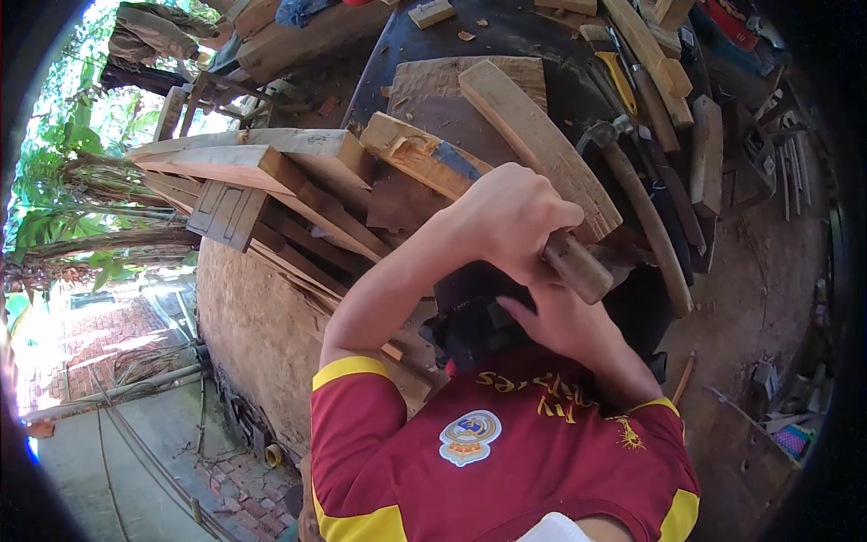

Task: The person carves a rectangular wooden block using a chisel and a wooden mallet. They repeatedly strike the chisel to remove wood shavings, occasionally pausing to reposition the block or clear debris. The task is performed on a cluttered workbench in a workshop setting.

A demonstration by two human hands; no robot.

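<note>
My left hand is closed in a fist around a short, thick wooden handle; the other end of that handle is out of sight. Just below it lies my right hand, its thumb stretched out to the left and its fingers hidden behind the left hand and the handle. Beyond the left fist, a wooden piece with a dark blue-grey patch slants across the bench. A thick pale wooden beam lies at an angle to the right of it. Farther right rests a hammer with a long curved wooden handle.
A dark workbench holds a flat board, a yellow-handled brush, a small block and other tools. Long timbers stick out to the left. On the dirt floor at the right lies a thin wooden stick.
</note>
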